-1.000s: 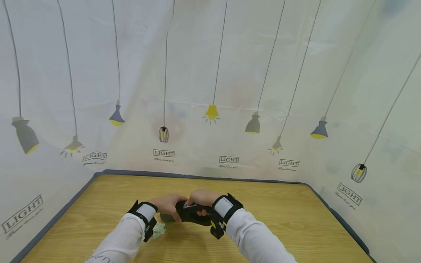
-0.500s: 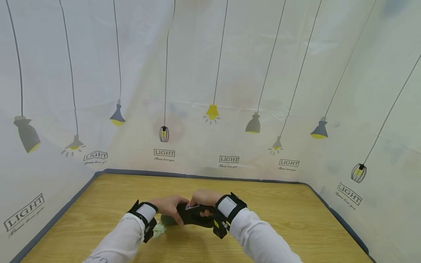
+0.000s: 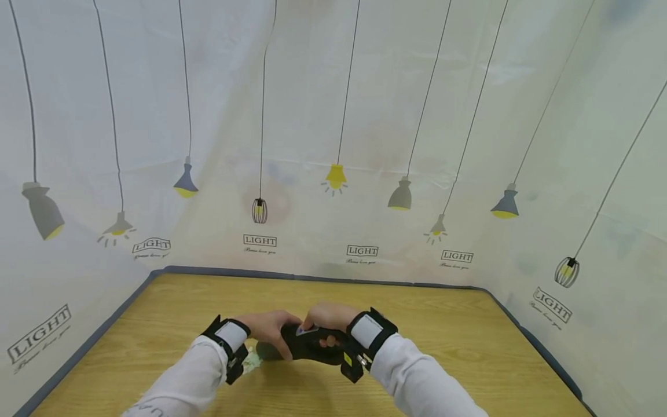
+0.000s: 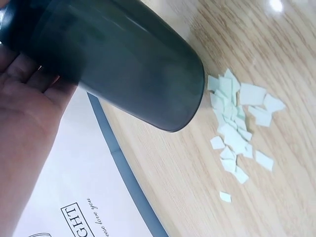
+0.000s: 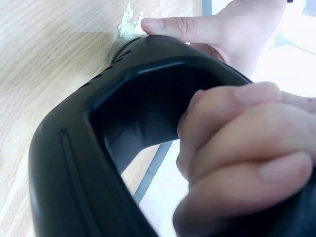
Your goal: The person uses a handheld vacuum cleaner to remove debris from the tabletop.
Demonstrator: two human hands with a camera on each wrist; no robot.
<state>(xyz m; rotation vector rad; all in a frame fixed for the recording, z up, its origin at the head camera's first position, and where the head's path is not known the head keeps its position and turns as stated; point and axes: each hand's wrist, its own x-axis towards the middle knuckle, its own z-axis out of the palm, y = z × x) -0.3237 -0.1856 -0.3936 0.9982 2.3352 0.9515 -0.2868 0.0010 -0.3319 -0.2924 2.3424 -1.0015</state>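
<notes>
Both hands hold a black handheld vacuum cleaner (image 3: 315, 349) low over the table. My right hand (image 3: 333, 317) grips its loop handle, fingers curled round the bar in the right wrist view. Toward the nozzle end, my left hand (image 3: 270, 329) holds the body, with the thumb over the near side and the fingers on the far side. The dark see-through dust cup (image 4: 143, 69) fills the top of the left wrist view. Its front edge sits right beside a loose heap of pale green paper scraps (image 4: 232, 133).
The wood-grain table (image 3: 427, 336) reaches back to a blue-grey border strip (image 3: 292, 277). Beyond it stands a pale wall covering (image 3: 312, 116) printed with hanging lamps, which also encloses both sides. One small scrap (image 4: 225, 196) lies apart from the heap.
The vacuum cleaner and my right hand have shifted slightly right and toward me. My left hand follows a little, keeping its hold. The scraps stay near the nozzle.
</notes>
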